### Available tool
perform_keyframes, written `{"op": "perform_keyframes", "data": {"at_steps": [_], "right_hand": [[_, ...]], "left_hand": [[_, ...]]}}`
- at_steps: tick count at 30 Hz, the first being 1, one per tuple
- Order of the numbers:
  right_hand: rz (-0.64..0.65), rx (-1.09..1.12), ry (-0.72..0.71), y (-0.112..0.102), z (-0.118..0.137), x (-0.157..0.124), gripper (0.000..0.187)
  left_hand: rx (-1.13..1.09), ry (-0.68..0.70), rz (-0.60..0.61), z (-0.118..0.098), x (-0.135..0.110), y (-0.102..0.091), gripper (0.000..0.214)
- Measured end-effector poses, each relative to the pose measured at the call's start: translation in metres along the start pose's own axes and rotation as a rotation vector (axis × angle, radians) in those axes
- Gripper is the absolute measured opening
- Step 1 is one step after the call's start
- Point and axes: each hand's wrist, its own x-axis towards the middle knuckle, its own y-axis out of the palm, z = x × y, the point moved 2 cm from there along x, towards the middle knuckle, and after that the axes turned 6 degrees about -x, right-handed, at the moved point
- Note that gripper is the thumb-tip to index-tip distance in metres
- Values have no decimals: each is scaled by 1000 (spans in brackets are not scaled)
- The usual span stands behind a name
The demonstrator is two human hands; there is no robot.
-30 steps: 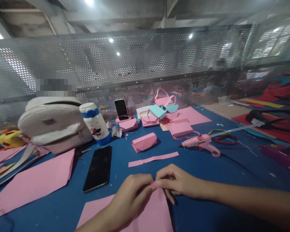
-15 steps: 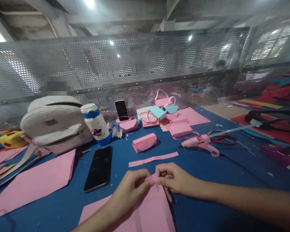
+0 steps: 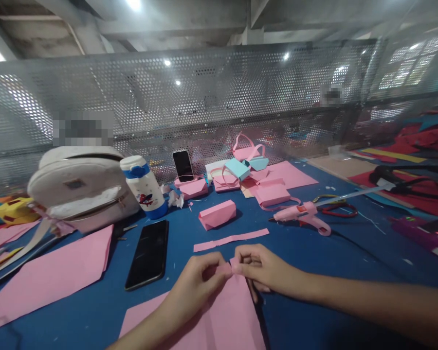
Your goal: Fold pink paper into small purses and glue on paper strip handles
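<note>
Both hands meet at the far edge of a pink paper sheet (image 3: 222, 316) lying on the blue counter (image 3: 314, 301): the left hand (image 3: 195, 287) and the right hand (image 3: 264, 270) each have their fingers (image 3: 222, 270) pinched on that edge, fingertips nearly touching. Just beyond the fingers lies a pink paper strip (image 3: 230, 239); a black phone (image 3: 148, 253) rests to their left, a pink glue gun (image 3: 302, 216) farther off to the right.
</note>
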Motion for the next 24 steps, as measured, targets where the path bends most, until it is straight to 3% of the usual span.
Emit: {"op": "perform_keyframes", "data": {"at_steps": [4, 9, 18, 24], "right_hand": [[-104, -117, 18, -6, -1, 1, 36], [-77, -95, 51, -9, -2, 4, 35], [-103, -68, 64, -12, -2, 2, 38], [1, -74, 93, -14, -3, 4, 39]], "left_hand": [[-12, -76, 55, 7, 8, -6, 35], [-102, -144, 51, 12, 6, -7, 40], [-102, -96, 38, 3, 4, -7, 39], [-105, -23, -11, 7, 8, -9, 39]]}}
